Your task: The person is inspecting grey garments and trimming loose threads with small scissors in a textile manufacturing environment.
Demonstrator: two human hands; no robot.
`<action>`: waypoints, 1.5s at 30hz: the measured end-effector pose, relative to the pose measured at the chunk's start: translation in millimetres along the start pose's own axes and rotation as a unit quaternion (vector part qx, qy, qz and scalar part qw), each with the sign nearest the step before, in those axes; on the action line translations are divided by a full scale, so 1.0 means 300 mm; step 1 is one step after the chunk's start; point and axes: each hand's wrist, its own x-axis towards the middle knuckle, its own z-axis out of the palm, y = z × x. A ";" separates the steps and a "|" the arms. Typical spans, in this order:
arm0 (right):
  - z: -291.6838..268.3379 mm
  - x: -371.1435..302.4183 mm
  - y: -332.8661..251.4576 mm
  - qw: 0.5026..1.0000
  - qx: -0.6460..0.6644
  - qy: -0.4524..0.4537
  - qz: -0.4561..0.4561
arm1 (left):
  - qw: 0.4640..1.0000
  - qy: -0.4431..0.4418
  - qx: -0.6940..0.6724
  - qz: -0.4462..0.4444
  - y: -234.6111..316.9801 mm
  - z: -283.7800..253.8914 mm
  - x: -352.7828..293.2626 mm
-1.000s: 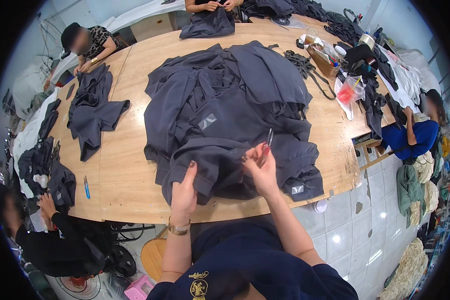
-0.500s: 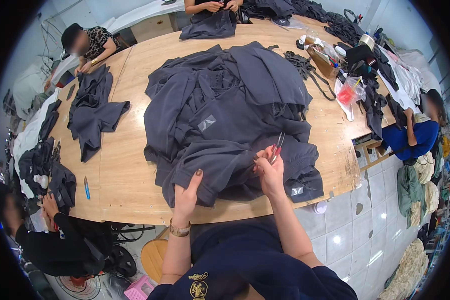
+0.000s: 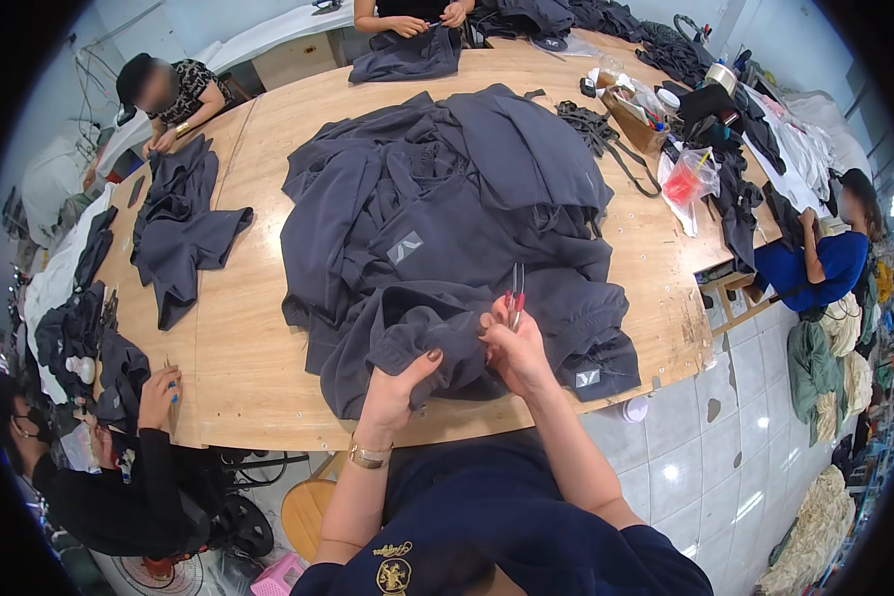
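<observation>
A large heap of dark grey garments lies on the table in front of me. At its near side, my left hand grips the gathered edge of one dark grey garment, thumb on top. Close by on the right, my right hand is closed round a pair of thread snips. The two slim blades point up and away from me, and red shows near the grip. Its fingers also meet the garment's cloth; what lies under them is hidden.
The wooden table curves around me. Another garment lies at left, near a co-worker. A box of tools and a bag with red drink stand at right. Co-workers sit around the table. A wooden stool is below.
My hands have drawn closer together; the garment's edge is bunched between them. The snips now point more upright. At lower left, a co-worker's hand has reached to the blue tool on the table.
</observation>
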 end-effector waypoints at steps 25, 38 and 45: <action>0.041 -0.117 -0.028 0.725 -0.612 -0.033 -0.314 | 0.990 0.087 -0.111 -0.026 0.054 0.038 -0.015; 0.046 -0.113 -0.029 0.686 -0.643 -0.016 -0.339 | 0.994 0.082 -0.073 0.004 0.056 0.057 -0.024; 0.053 -0.120 -0.040 0.657 -0.669 -0.014 -0.347 | 0.994 0.087 -0.068 0.012 0.060 0.062 -0.028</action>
